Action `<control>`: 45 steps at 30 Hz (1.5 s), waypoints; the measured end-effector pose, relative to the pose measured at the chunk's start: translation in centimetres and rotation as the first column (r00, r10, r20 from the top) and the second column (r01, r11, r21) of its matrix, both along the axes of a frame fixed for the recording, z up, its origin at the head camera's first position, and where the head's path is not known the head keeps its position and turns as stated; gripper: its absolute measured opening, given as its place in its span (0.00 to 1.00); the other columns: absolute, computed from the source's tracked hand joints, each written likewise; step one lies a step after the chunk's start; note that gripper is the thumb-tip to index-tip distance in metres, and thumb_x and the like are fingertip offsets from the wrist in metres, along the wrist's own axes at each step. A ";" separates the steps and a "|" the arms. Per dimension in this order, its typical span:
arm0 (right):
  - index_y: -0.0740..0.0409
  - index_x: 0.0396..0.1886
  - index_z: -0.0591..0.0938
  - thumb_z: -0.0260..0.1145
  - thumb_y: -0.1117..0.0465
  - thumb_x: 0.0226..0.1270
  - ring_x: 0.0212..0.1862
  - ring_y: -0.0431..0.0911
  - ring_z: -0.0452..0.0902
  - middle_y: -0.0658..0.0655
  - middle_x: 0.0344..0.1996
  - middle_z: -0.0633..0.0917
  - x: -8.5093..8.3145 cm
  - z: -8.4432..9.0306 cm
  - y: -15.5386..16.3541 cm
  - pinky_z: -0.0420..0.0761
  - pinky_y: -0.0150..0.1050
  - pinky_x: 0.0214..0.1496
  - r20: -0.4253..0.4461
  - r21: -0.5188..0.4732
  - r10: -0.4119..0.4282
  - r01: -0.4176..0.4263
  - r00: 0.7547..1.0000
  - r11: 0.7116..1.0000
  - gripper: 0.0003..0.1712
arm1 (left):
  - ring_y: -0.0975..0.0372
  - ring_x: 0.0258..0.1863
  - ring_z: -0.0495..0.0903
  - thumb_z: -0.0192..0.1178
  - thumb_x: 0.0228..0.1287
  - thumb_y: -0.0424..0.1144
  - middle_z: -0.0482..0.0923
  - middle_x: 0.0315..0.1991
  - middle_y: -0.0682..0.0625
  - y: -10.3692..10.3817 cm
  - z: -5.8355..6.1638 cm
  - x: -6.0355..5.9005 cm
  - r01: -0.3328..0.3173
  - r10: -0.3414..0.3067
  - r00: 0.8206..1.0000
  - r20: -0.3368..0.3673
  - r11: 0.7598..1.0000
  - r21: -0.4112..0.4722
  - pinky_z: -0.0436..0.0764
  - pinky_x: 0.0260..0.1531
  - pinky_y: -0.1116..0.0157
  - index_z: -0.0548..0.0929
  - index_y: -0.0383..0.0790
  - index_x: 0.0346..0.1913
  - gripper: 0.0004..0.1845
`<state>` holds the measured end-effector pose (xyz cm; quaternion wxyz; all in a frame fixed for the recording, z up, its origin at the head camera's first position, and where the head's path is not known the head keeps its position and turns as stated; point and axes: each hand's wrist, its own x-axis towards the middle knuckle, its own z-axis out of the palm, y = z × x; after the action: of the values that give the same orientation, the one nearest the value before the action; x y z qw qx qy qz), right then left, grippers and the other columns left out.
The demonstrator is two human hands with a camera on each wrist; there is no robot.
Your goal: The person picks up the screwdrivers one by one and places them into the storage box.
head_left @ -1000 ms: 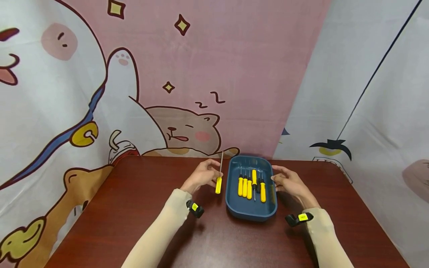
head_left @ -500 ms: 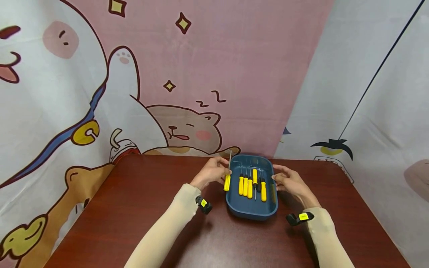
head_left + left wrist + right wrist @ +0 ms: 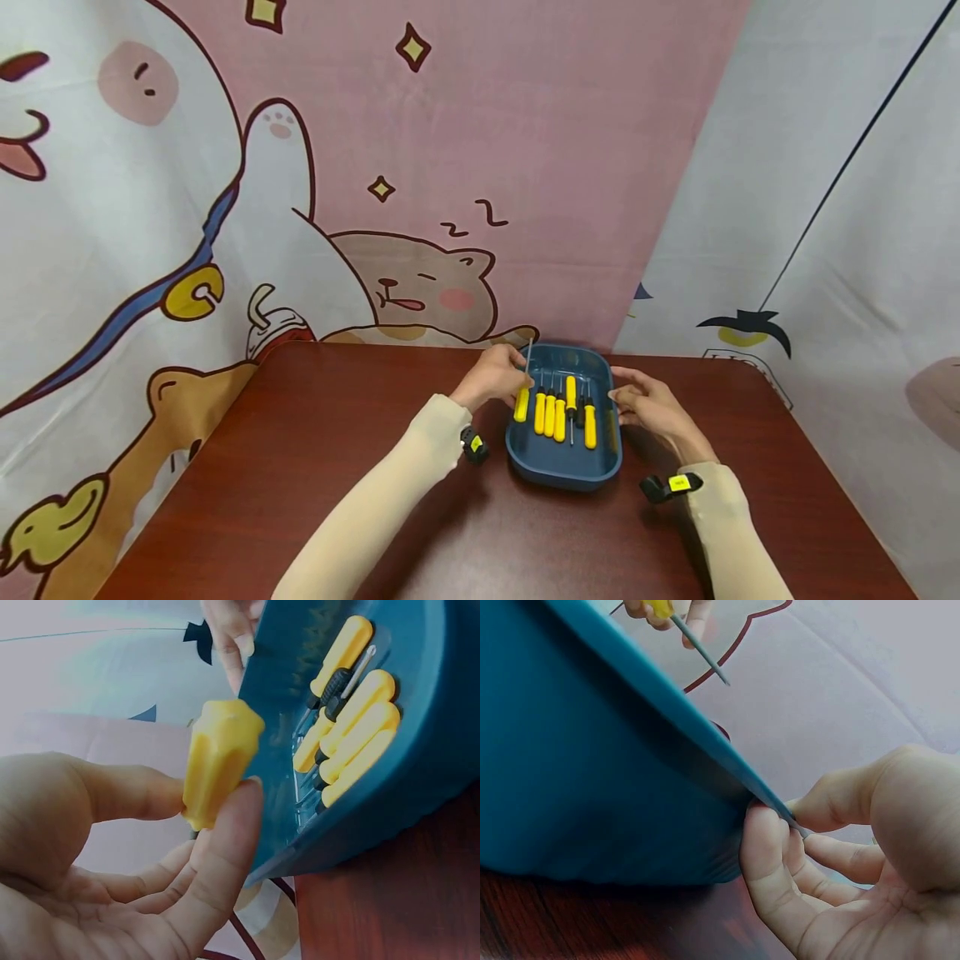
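A dark blue tray (image 3: 561, 472) sits on the brown table and holds several yellow-handled screwdrivers (image 3: 558, 414) side by side. My left hand (image 3: 497, 377) pinches another yellow-handled screwdriver (image 3: 522, 402) just over the tray's left rim, its metal shaft pointing up and away. In the left wrist view the thumb and fingers grip that screwdriver's yellow handle (image 3: 219, 760) beside the tray (image 3: 420, 787). My right hand (image 3: 647, 406) holds the tray's right rim; in the right wrist view thumb and fingers (image 3: 769, 859) pinch the rim's edge (image 3: 667, 712).
The brown table (image 3: 315, 467) stretches left and forward of the tray. A cartoon-printed cloth backdrop (image 3: 375, 167) hangs close behind the table and along its sides. Small black-and-yellow wrist devices (image 3: 671, 485) sit on both sleeves.
My left hand has carried the screwdriver rightward from the table beside the tray to just over the tray's left rim. The right hand has stayed on the right rim.
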<state>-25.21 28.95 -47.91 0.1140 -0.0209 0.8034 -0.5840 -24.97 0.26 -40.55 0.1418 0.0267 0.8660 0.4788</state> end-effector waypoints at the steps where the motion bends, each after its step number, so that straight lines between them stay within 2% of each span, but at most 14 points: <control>1: 0.59 0.80 0.60 0.57 0.64 0.78 0.41 0.50 0.83 0.74 0.55 0.80 0.0 0.0 0.0 0.88 0.37 0.41 -0.001 -0.002 0.003 -0.003 1.000 1.000 0.34 | 0.55 0.25 0.86 0.68 0.65 0.33 0.81 0.42 0.41 0.2 0.1 0.0 0.009 -0.009 1.000 -0.005 1.000 -0.026 0.90 0.31 0.58 0.77 0.32 0.56 0.19; 3: 0.60 0.80 0.60 0.57 0.64 0.78 0.40 0.49 0.82 0.74 0.54 0.80 0.0 0.1 -0.1 0.88 0.37 0.40 -0.003 -0.005 0.007 -0.007 1.000 1.000 0.35 | 0.55 0.24 0.86 0.68 0.65 0.32 0.81 0.41 0.41 0.6 0.1 -0.1 0.022 -0.023 1.000 -0.015 0.998 -0.062 0.90 0.34 0.55 0.78 0.32 0.52 0.15; 5: 0.60 0.80 0.60 0.57 0.63 0.78 0.40 0.48 0.82 0.73 0.54 0.81 0.0 0.1 -0.2 0.88 0.37 0.40 0.001 -0.009 0.006 -0.006 1.000 1.000 0.35 | 0.55 0.20 0.84 0.66 0.65 0.31 0.78 0.29 0.46 1.0 0.1 -0.3 0.043 -0.046 0.999 -0.024 0.993 -0.107 0.90 0.36 0.53 0.79 0.34 0.35 0.05; 8: 0.60 0.80 0.59 0.57 0.63 0.78 0.40 0.47 0.82 0.72 0.54 0.81 0.0 0.0 -0.3 0.88 0.37 0.40 0.003 -0.015 0.007 -0.007 1.000 1.000 0.35 | 0.54 0.16 0.82 0.64 0.64 0.29 0.65 0.13 0.53 1.6 -0.2 -0.6 0.075 -0.082 0.996 -0.039 0.984 -0.162 0.90 0.32 0.54 0.70 0.40 0.15 0.21; 10: 0.60 0.80 0.59 0.57 0.63 0.78 0.40 0.47 0.82 0.72 0.54 0.81 -0.1 -0.1 -0.3 0.88 0.37 0.40 0.003 -0.014 0.008 -0.008 1.000 1.000 0.35 | 0.52 0.15 0.82 0.62 0.63 0.28 0.54 0.08 0.55 2.0 -0.4 -0.8 0.087 -0.097 0.994 -0.040 0.974 -0.208 0.89 0.28 0.57 0.62 0.44 0.08 0.29; 14: 0.60 0.80 0.60 0.57 0.64 0.77 0.38 0.45 0.83 0.72 0.53 0.81 -0.2 -0.1 -0.3 0.88 0.37 0.39 -0.005 -0.012 0.006 -0.006 1.000 1.000 0.35 | 0.51 0.20 0.85 0.63 0.65 0.30 0.63 0.14 0.52 2.9 -0.7 -1.2 0.074 -0.084 0.996 -0.024 0.955 -0.287 0.89 0.26 0.60 0.71 0.40 0.16 0.19; 17: 0.60 0.80 0.60 0.57 0.64 0.77 0.38 0.45 0.82 0.72 0.53 0.81 -0.2 0.0 -0.4 0.88 0.37 0.39 -0.010 -0.010 0.005 -0.005 1.000 1.000 0.35 | 0.54 0.23 0.86 0.65 0.68 0.35 0.79 0.31 0.45 3.7 -0.8 -1.4 0.052 -0.052 0.999 0.008 0.937 -0.346 0.89 0.29 0.61 0.81 0.32 0.41 0.08; 19: 0.59 0.79 0.61 0.58 0.64 0.77 0.38 0.44 0.83 0.71 0.53 0.82 -0.2 0.0 -0.4 0.88 0.38 0.39 -0.009 -0.006 0.001 -0.001 1.000 1.000 0.34 | 0.56 0.24 0.85 0.66 0.69 0.38 0.82 0.48 0.42 4.3 -0.8 -1.5 0.042 -0.033 0.999 0.029 0.920 -0.390 0.90 0.30 0.61 0.79 0.33 0.60 0.20; 21: 0.59 0.80 0.61 0.57 0.63 0.77 0.38 0.45 0.83 0.71 0.54 0.82 -0.2 0.0 -0.4 0.88 0.38 0.40 -0.010 0.000 0.007 -0.007 1.000 1.000 0.34 | 0.56 0.24 0.86 0.66 0.69 0.40 0.81 0.59 0.42 4.8 -0.8 -1.8 0.037 -0.021 0.999 0.042 0.897 -0.441 0.90 0.31 0.61 0.75 0.37 0.69 0.28; 26: 0.60 0.80 0.60 0.57 0.63 0.78 0.40 0.45 0.83 0.72 0.55 0.81 -0.2 -0.1 -0.3 0.88 0.38 0.41 -0.012 0.006 0.017 -0.017 1.000 1.000 0.35 | 0.57 0.26 0.85 0.68 0.68 0.43 0.83 0.51 0.46 5.8 -1.0 -2.0 0.039 -0.035 0.999 0.018 0.835 -0.550 0.88 0.27 0.64 0.79 0.41 0.65 0.25; 32: 0.59 0.80 0.60 0.57 0.63 0.78 0.40 0.44 0.84 0.72 0.56 0.81 -0.1 0.0 -0.1 0.88 0.37 0.42 -0.003 0.008 0.018 -0.018 1.000 1.000 0.35 | 0.59 0.36 0.78 0.70 0.64 0.47 0.84 0.48 0.52 6.8 -1.4 -1.8 0.036 -0.093 0.994 -0.049 0.736 -0.676 0.85 0.38 0.64 0.84 0.47 0.61 0.22; 36: 0.59 0.80 0.59 0.56 0.62 0.78 0.42 0.45 0.84 0.74 0.58 0.80 0.0 0.2 -0.1 0.88 0.37 0.42 -0.004 0.009 0.022 -0.022 1.000 1.000 0.35 | 0.59 0.35 0.78 0.70 0.64 0.47 0.85 0.44 0.53 7.3 -1.8 -1.7 0.031 -0.117 0.991 -0.067 0.686 -0.727 0.84 0.35 0.65 0.86 0.49 0.58 0.20; 39: 0.59 0.81 0.58 0.56 0.63 0.78 0.43 0.46 0.83 0.75 0.59 0.78 0.1 0.3 -0.1 0.88 0.37 0.42 0.002 0.003 0.021 -0.021 1.000 1.000 0.35 | 0.60 0.34 0.78 0.69 0.65 0.47 0.86 0.42 0.54 7.7 -2.0 -1.9 0.027 -0.120 0.990 -0.069 0.659 -0.752 0.84 0.32 0.65 0.87 0.50 0.56 0.18; 45: 0.60 0.81 0.58 0.56 0.63 0.78 0.42 0.45 0.83 0.75 0.60 0.78 0.1 0.3 -0.2 0.88 0.37 0.41 0.007 -0.003 0.024 -0.024 1.000 1.000 0.36 | 0.60 0.33 0.78 0.68 0.65 0.50 0.86 0.38 0.54 8.5 -2.5 -2.4 0.008 -0.073 0.996 -0.049 0.632 -0.775 0.85 0.33 0.65 0.89 0.50 0.54 0.17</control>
<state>-25.14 28.73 -47.66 0.1240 -0.0286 0.8017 -0.5840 -27.33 8.76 -43.01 0.1174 0.0011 0.9915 0.0567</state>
